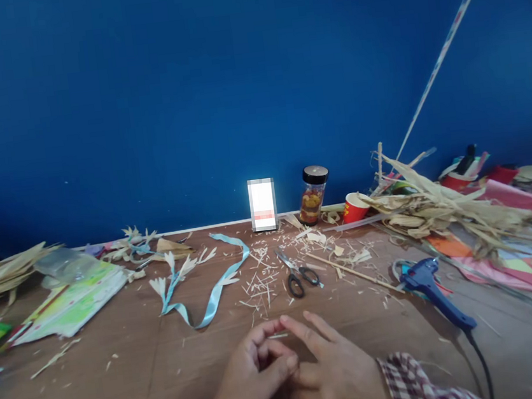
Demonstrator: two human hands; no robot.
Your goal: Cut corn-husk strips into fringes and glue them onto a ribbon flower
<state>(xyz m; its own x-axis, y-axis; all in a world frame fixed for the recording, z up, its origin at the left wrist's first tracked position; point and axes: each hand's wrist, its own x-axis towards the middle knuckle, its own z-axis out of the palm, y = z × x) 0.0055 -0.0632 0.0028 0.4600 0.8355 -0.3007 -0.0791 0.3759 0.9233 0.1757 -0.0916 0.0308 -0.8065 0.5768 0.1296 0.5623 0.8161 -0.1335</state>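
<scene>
In the head view, both hands meet at the bottom centre of the frame, resting low over the brown wooden surface (123, 382). The left hand (251, 380) lies with its back up, fingers curled in, thumb and forefinger pinched on one end of a thin pale straw sliver (278, 336). The right hand (336, 374) comes in from the lower right, out of a checked sleeve (411, 381), palm down, its forefinger and middle finger stretched forward; the forefinger tip touches the other end of the sliver, though whether the thumb closes on it cannot be told. The two hands overlap at the thumbs.

Just above the hands, towards the middle of the frame, black-handled scissors (298, 274) lie among scattered straw trimmings (259, 283). A light blue ribbon (210, 299) loops to their left. To the right lies a blue glue gun (429, 286), its cord running to the bottom edge. A heap of dried husks (439, 205) fills the right middle, with a red paper cup (354, 207) and a black-lidded jar (313, 194) against the blue wall (186, 93).
</scene>
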